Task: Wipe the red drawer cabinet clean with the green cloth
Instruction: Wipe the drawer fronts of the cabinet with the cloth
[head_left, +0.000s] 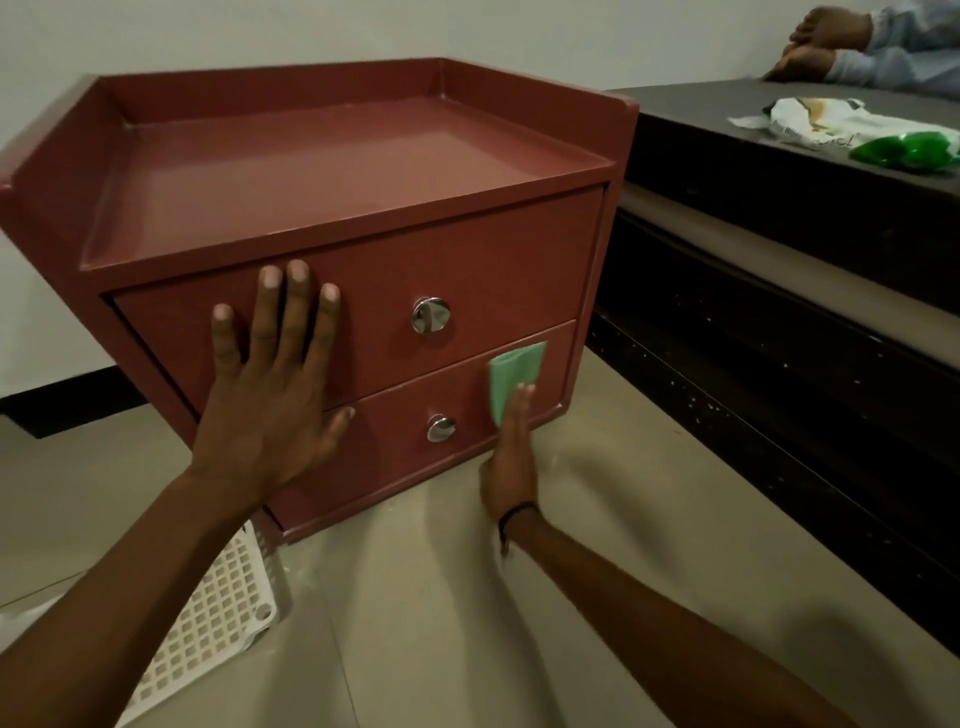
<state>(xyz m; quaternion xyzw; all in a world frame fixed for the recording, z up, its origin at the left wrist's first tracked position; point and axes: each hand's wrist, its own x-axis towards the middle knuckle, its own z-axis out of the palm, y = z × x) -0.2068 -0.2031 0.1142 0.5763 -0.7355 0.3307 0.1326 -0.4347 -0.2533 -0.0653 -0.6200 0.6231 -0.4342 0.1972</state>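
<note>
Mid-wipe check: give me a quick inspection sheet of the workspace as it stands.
Surface: beige floor, pale dust near cabinet base.
Job's things: red drawer cabinet, both drawers shut; green cloth on lower drawer front.
Clutter: white lattice tray at left.
Grips: left hand flat on cabinet front; right hand pressing cloth.
Cables: nothing seen.
Surroundings: dark bench with white bag, green plastic; another person's hands.

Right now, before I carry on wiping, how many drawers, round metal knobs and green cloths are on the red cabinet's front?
Red drawer fronts: 2, upper and lower
Round silver metal knobs: 2
Folded green cloths: 1
Total: 5
</note>
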